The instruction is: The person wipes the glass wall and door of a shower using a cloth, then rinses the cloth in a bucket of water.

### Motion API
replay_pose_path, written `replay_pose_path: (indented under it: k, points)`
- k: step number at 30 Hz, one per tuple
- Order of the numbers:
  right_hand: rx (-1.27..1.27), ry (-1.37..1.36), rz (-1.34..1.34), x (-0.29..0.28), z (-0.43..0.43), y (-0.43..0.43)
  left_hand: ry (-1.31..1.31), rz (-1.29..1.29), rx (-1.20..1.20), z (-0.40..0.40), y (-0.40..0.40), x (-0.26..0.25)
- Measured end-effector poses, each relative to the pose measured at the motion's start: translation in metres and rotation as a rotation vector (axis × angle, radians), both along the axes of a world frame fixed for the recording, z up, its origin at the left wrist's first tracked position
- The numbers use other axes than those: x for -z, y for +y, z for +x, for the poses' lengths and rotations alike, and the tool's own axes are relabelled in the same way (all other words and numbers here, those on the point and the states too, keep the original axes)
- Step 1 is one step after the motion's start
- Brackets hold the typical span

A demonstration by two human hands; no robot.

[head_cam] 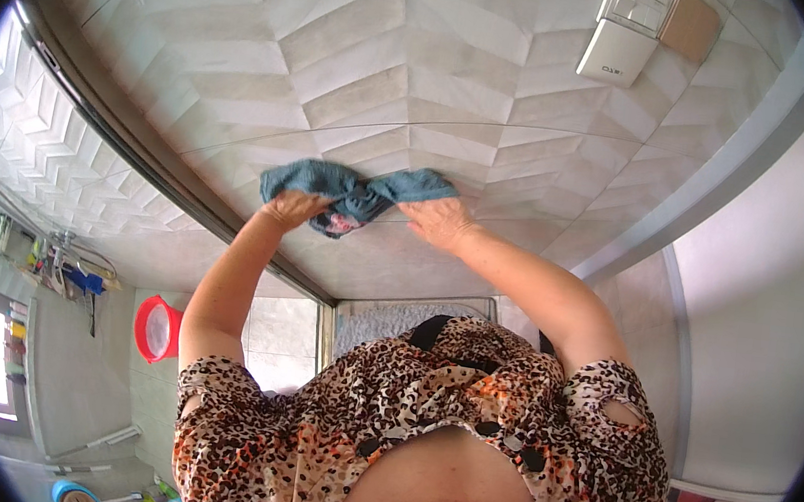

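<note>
A blue-grey cloth [356,198], bunched in its middle, stretches between my two hands in front of the tiled wall [457,80]. My left hand [296,209] grips its left end, with the fingers partly hidden in the folds. At the other end my right hand [440,220] has hold of the cloth near its lower edge. A pink and dark patterned part [340,225] hangs below the bunched middle. Whether the cloth touches the wall I cannot tell.
Left of my arms runs a dark metal frame [154,159]. Switch plates [617,53] sit at the upper right of the wall, and a white door [752,347] stands at right. A grey mat [394,324] lies below; a red bucket [175,330] is at left.
</note>
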State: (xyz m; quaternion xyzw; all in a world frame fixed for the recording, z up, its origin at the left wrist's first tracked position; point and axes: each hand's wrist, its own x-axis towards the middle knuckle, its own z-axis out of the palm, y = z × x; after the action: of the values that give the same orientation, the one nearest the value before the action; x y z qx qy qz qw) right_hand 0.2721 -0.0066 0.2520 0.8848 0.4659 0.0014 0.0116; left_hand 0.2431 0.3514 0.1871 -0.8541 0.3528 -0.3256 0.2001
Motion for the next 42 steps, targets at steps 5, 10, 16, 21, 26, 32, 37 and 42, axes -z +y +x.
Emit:
replay_pose_path:
  k: [5, 10, 16, 21, 26, 32, 37, 42]
  points:
    - [-0.009, -0.370, 0.298, -0.018, 0.011, -0.046, -0.374, -0.286, 0.188, 0.031, -0.092, -0.070]
    - [0.172, -0.592, 0.472, -0.043, 0.018, -0.099, 0.263, -0.671, 0.290, 0.070, -0.202, -0.075]
    - [0.289, -0.767, 0.601, -0.030, 0.049, -0.152, 0.405, -0.431, 0.362, 0.117, -0.304, -0.083]
    - [0.488, -0.677, 0.719, 0.025, 0.063, -0.177, 0.168, -0.421, 0.386, 0.147, -0.363, -0.036]
    - [0.903, -0.031, 1.051, 0.135, 0.084, -0.210, 1.177, -1.244, 0.518, 0.117, -0.397, -0.017]
    - [0.927, 0.666, 1.502, 0.174, 0.060, -0.130, 1.102, -1.202, 0.426, 0.099, -0.324, 0.018]
    - [0.968, 0.662, 0.758, 0.154, 0.050, -0.089, 0.953, -0.942, 0.241, 0.079, -0.266, 0.040]
    - [0.838, 0.768, 0.685, 0.148, 0.033, -0.017, 1.214, -1.100, -0.106, 0.050, -0.181, 0.061]
